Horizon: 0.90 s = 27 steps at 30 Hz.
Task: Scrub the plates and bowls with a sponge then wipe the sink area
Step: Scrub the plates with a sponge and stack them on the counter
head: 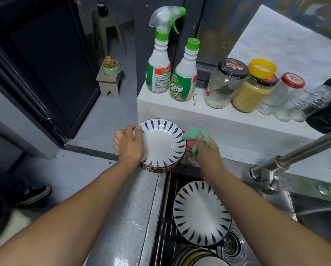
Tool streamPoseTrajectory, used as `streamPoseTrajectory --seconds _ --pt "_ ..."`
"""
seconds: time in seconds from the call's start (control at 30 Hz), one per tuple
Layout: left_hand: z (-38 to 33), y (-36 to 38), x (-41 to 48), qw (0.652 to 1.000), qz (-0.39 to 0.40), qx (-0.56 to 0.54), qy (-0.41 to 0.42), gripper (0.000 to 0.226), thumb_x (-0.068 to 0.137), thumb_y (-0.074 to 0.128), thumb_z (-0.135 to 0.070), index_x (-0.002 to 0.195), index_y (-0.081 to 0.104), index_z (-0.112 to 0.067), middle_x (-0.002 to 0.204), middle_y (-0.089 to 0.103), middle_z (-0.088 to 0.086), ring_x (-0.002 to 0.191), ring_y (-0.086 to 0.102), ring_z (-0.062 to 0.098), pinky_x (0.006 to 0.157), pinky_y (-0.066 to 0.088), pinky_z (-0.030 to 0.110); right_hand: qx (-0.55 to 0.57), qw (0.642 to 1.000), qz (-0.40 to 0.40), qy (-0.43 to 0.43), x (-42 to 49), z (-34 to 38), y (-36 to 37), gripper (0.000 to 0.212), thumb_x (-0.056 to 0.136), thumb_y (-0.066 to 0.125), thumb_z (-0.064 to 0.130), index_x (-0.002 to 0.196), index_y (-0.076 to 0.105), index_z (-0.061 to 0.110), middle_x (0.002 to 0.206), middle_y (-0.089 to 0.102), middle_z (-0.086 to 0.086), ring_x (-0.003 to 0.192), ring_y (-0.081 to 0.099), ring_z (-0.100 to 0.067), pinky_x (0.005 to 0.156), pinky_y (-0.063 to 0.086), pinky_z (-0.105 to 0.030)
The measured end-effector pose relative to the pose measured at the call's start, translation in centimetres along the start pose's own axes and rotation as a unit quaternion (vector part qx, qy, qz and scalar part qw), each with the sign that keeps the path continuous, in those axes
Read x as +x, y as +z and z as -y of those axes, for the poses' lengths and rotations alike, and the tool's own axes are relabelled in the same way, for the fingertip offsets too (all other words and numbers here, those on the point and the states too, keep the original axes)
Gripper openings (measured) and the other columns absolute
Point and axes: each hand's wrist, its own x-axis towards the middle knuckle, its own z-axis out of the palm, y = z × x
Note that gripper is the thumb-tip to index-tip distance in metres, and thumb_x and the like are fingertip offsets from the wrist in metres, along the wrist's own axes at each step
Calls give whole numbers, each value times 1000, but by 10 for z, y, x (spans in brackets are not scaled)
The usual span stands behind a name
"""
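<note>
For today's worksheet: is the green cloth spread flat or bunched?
Bunched: the right hand grips the green cloth crumpled beside the plate.

Stack of plates (161, 148) sits on the counter corner by the sink (314, 214), white with blue leaf marks, face up. Green-pink sponge (194, 140) is scrunched against the top one's right edge. A matching plate (201, 213) lies in the sink, with bowls (195, 256) stacked just beside it.

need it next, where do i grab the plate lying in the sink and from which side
Pinch the plate by its right rim, coming from the right, thumb on top, fingers beneath. It lies face up and nearly flat, so only the rim offers a hold, and that edge seems to overhang the drain.
</note>
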Motion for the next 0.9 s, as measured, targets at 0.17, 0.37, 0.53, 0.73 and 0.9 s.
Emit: streamPoseTrajectory --seconds 0.17,0.37,0.53,0.73,0.9 --pt "4 -5 -5 1000 4 -5 -28 50 105 40 -50 142 53 -19 140 37 4 139 31 24 117 21 34 96 995 -9 -2 -14 2 -30 29 108 40 24 124 62 15 106 74 -11 92 74 -24 83 62 -43" --pt "0 -14 -48 998 -54 -26 11 58 100 49 -49 146 43 -14 144 33 6 141 26 23 116 18 36 98 995 -23 25 -29 -12 -75 29 107 43 30 123 63 19 116 73 -11 107 70 -32 94 55 -54" --pt "-7 2 -134 986 103 -129 27 16 106 51 -36 107 56 -21 104 62 -1 94 58 6 85 49 24 -9 997 -71 32 -72 -37 -121 22 105 46 32 110 68 34 106 74 1 104 69 -25 93 56 -50" --pt "20 57 -154 924 337 -27 -176 68 97 39 -70 142 48 -20 136 59 2 122 59 22 104 47 40 -18 993 -65 100 -107 -70 -140 22 106 46 31 115 65 30 106 72 -4 98 67 -21 86 59 -45" --pt "75 102 -141 902 339 -60 -261 129 51 41 -105 155 39 -29 149 55 7 133 54 33 113 42 55 -12 994 -17 106 -109 -79 -140 26 107 44 26 123 64 22 111 73 -6 100 71 -20 69 59 -25"
